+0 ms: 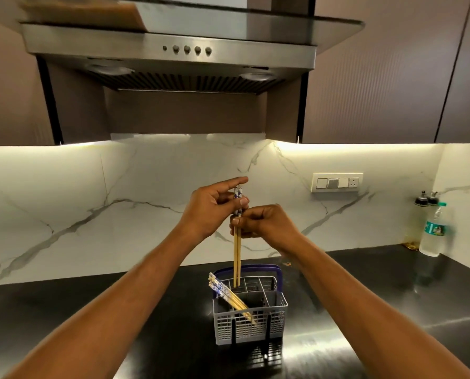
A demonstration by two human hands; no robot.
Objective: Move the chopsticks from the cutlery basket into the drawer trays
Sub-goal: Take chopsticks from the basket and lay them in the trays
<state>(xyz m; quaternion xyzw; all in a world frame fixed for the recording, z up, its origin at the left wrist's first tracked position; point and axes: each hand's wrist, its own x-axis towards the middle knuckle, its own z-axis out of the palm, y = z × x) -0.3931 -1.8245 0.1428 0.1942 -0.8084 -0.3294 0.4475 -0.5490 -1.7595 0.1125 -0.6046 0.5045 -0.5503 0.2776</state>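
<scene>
A grey cutlery basket (251,328) with a blue handle stands on the dark counter. A pair of wooden chopsticks (237,258) with blue-and-white patterned tops is held upright above it, tips just inside the basket's back compartment. My left hand (214,207) pinches the patterned tops. My right hand (264,224) grips the same pair just below. More chopsticks (227,295) lean to the left in the basket's front compartment. No drawer or tray is in view.
The dark counter (365,310) runs along a white marble backsplash. A plastic water bottle (433,231) and an oil bottle stand at the far right corner. A switch plate (337,182) sits on the wall. A steel range hood (173,53) hangs overhead.
</scene>
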